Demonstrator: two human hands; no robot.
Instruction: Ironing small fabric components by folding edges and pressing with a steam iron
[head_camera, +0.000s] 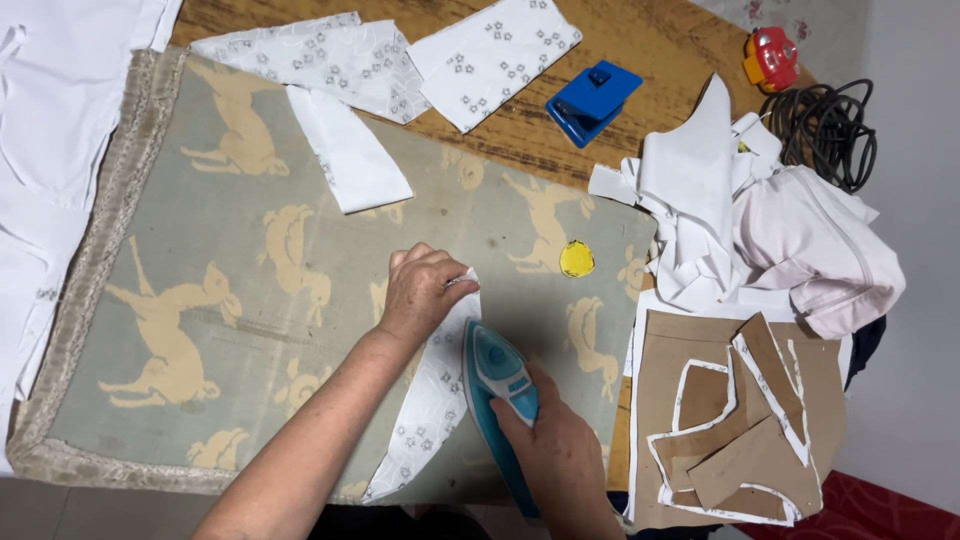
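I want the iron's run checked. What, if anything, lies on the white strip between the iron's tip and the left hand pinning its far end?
Nothing visible does. The iron, held by the right hand, sits beside the strip; the left hand presses the strip's top end.

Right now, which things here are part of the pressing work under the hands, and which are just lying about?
In use:
left hand pinning the curved white patterned fabric piece
right hand gripping the teal iron
grey deer-print cloth underneath

Lying about:
blue block
yellow disc
coiled black cord
brown pattern pieces
pile of white fabric
red and yellow object
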